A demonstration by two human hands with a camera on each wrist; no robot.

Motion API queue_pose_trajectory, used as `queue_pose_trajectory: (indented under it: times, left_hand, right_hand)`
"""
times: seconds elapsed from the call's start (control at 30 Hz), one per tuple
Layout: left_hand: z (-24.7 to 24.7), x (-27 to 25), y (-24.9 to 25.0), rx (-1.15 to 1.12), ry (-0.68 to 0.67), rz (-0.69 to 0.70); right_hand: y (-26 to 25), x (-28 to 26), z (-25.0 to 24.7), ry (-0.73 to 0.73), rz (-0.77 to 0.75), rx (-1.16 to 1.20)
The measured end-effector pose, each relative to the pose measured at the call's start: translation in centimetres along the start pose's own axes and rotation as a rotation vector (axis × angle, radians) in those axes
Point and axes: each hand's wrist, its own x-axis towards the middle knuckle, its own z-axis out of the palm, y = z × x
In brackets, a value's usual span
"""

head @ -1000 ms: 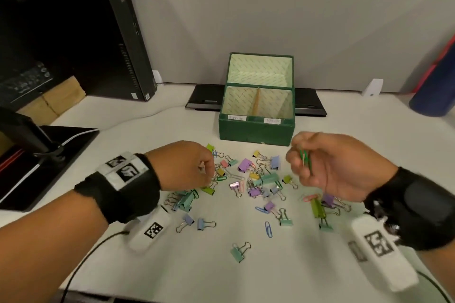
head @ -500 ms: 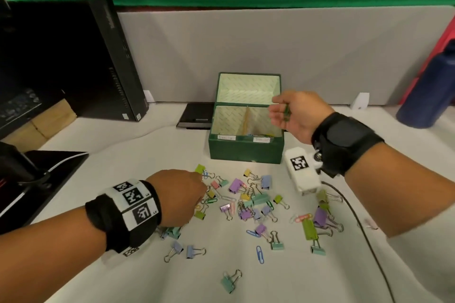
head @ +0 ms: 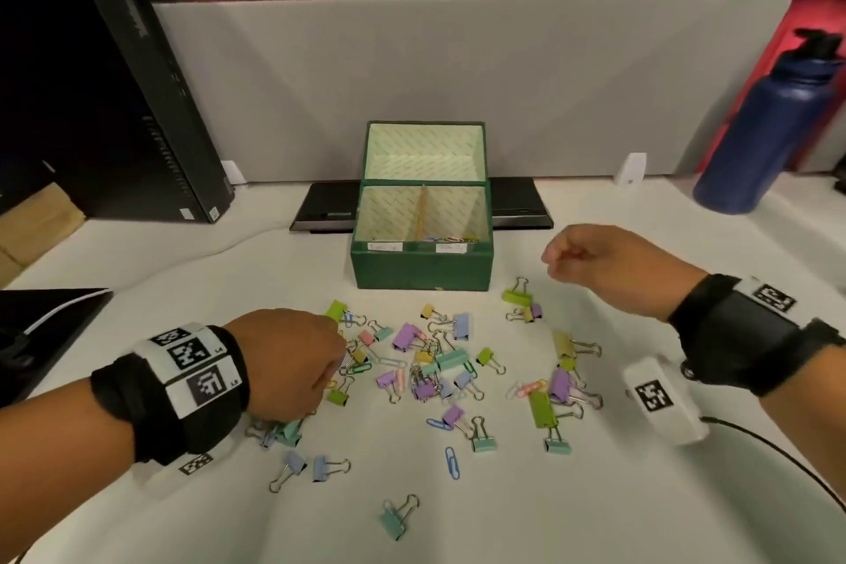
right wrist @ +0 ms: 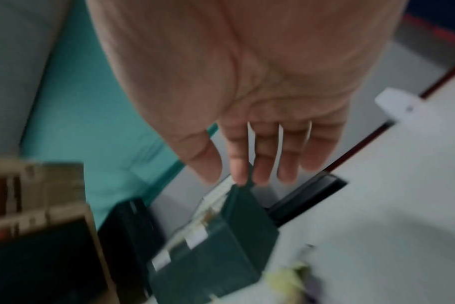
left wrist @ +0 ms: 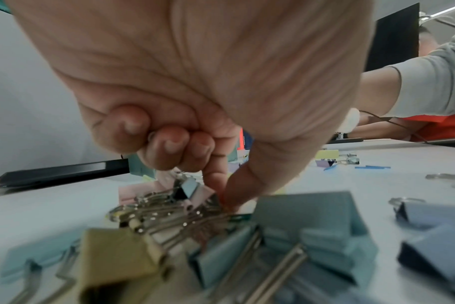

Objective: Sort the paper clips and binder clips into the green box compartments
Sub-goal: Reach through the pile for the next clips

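The green box (head: 421, 263) stands open at the middle back, split by a wooden divider, and appears blurred in the right wrist view (right wrist: 237, 236). Its right compartment holds a few paper clips (head: 451, 238). Pastel binder clips and paper clips (head: 439, 362) lie scattered in front of it. My left hand (head: 341, 357) is down on the pile's left side. In the left wrist view its (left wrist: 225, 202) thumb and forefinger pinch a clip among binder clips (left wrist: 185, 191), the other fingers curled. My right hand (head: 549, 259) hovers right of the box, its (right wrist: 234, 174) fingers straight and empty.
A dark blue bottle (head: 769, 128) stands at the back right. A black computer case (head: 137, 105) leans at the back left, a flat black device (head: 517, 208) lies behind the box, and a black tray (head: 46, 325) sits at the left edge. A cable (head: 778, 449) trails from my right wrist.
My right hand carried a green clip to the box's right compartment, then drew back to the right, now empty. My left hand stayed at the pile's left side.
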Motion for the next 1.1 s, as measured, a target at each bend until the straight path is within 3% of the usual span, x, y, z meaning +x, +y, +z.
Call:
queue_pose_trajectory:
  times: [0.13, 0.33, 0.5, 0.63, 0.87, 1.1]
  left_hand:
    - [-0.2, 0.1, 0.3, 0.057, -0.019, 0.015]
    - [-0.6, 0.2, 1.0, 0.036, -0.099, 0.021]
    - [-2.0, 0.1, 1.1, -0.016, -0.155, 0.005]
    - [-6.1, 1.7, 0.3, -0.232, 0.018, 0.012]
    - [-12.0, 9.8, 1.0, -0.482, 0.371, -0.018]
    - [-13.4, 15.2, 1.1, -0.597, 0.427, -0.164]
  right_hand:
    - [3.0, -2.2, 1.4, -0.176, -0.024, -0.368]
    - [2.7, -2.4, 3.5, -0.142, -0.181, -0.336]
    - [1.0, -2.8, 5.3, -0.281, -0.324, -0.433]
    - [0.3, -3.2, 5.5, -0.328, -0.363, -0.6]
    - [0.3, -3.1, 6.0, -0.362, -0.356, -0.595]
    - [0.3, -3.4, 5.7, -0.36, -0.355, -0.494]
